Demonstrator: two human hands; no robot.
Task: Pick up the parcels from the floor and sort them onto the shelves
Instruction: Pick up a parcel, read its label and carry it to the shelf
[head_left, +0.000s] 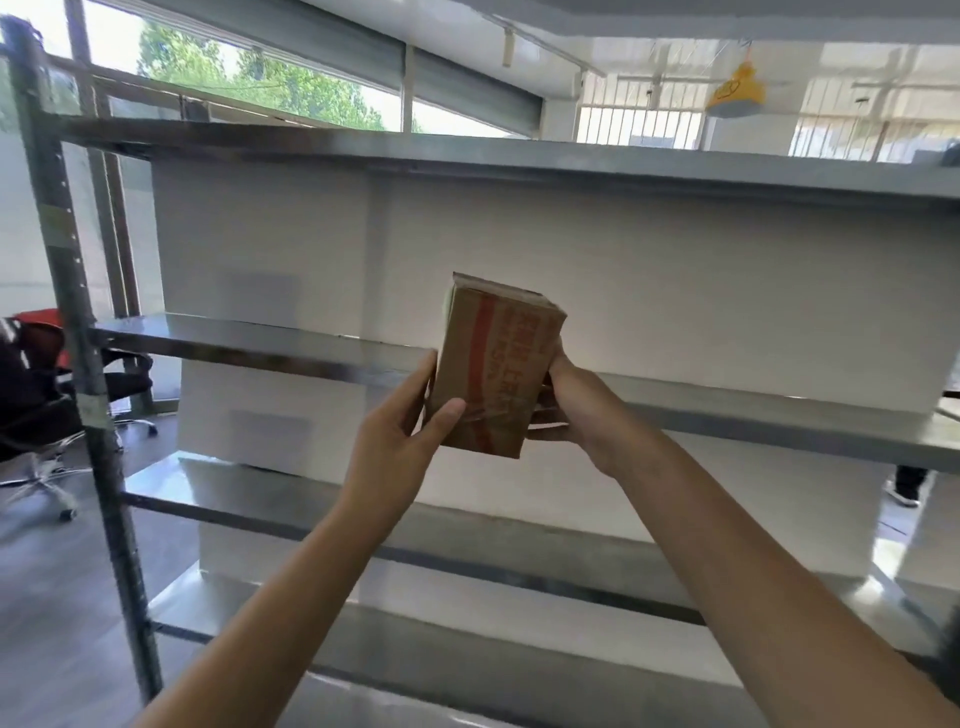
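A small cardboard parcel (498, 366) with red print is held between both hands in front of the metal shelves (249, 340), level with the second shelf from the top. The left hand (402, 423) clasps its lower left edge, thumb across the front; the right hand (574, 402) grips its right side from behind.
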